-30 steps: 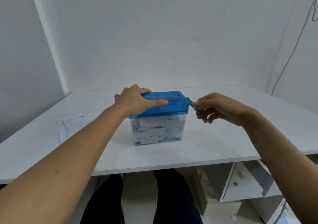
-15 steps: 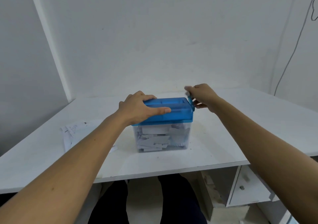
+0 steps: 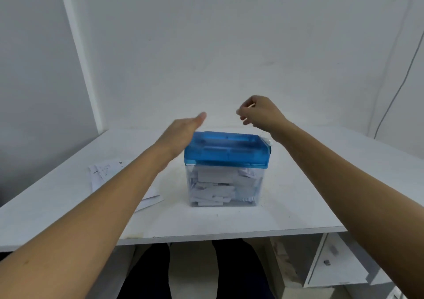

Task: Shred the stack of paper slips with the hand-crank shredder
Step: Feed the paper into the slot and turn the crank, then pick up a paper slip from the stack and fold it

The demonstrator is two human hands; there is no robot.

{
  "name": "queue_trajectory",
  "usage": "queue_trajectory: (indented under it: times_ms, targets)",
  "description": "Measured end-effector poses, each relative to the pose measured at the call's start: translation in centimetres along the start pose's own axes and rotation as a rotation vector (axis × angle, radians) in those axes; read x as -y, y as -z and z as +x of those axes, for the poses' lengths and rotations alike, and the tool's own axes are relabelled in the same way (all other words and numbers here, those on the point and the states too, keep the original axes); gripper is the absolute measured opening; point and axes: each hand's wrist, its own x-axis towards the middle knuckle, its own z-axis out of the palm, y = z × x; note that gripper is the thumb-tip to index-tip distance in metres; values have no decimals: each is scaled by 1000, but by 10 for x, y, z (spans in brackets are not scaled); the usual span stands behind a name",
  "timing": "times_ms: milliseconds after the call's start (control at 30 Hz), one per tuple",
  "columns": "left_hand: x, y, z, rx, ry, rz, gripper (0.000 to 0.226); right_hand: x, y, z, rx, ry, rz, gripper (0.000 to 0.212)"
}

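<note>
On the table (image 3: 229, 220) the slips (image 3: 103, 177) lie left of the shredder (image 3: 226, 161). They look light and floppy, best pinched at an edge. Over its left corner the left hand (image 3: 181, 131) is flat and open. The right hand (image 3: 259, 112), higher, is curled, holding nothing.

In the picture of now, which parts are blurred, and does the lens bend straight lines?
Head view: the left hand is smeared by motion, the right hand less so; the blue shredder lid is sharp; the wall corner leans with wide-angle distortion; the light is soft, with faint shadows.
</note>
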Motion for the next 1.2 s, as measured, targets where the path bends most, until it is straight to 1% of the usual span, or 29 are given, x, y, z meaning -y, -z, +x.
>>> queue_trajectory:
  times_ms: [33, 100, 200, 267, 367, 433, 500, 600, 700, 733, 800, 833, 900, 1000, 1100, 1200]
  targets:
    - [4, 9, 0, -68, 13, 3, 66, 11, -5, -2, 41, 39, -29, 14]
    - [16, 31, 2, -178, 47, -3, 60, 33, -15, -5, 176, 89, -98, 17]
    - [31, 66, -6, -233, 103, -3, 48, 64, -36, -9, 360, 109, -170, 18]
    - [40, 85, -14, -243, 121, 10, 41, 80, -52, -12, 407, 142, -184, 16]
    - [60, 105, -23, -289, 176, 26, 28, 103, -83, -20, 439, 211, -188, 14]
    - [77, 112, -28, -309, 223, 50, 24, 114, -106, -27, 455, 256, -203, 15]
    - [97, 113, -33, -320, 261, 90, 26, 121, -133, -36, 478, 290, -247, 19]
    - [130, 108, -45, -335, 320, 231, 31, 117, -178, -51, 550, 293, -325, 26]
    - [164, 102, -56, -368, 387, 328, 42, 93, -217, -63, 627, 214, -440, 36]
    - [173, 100, -59, -382, 413, 334, 44, 83, -228, -67, 645, 174, -487, 45]
    - [187, 97, -64, -429, 436, 339, 40, 61, -246, -75, 638, 89, -591, 80]
    - [191, 94, -66, -456, 424, 358, 37, 52, -252, -78, 606, 63, -621, 91]
    - [194, 87, -68, -483, 384, 445, 36, 35, -262, -83, 510, 69, -624, 99]
    - [193, 82, -71, -470, 354, 553, 40, 17, -268, -89, 410, 111, -540, 93]
    - [191, 82, -73, -450, 328, 548, 33, 9, -267, -92, 352, 126, -434, 77]
    - [193, 81, -75, -457, 275, 534, 24, 8, -265, -90, 338, 61, -318, 62]
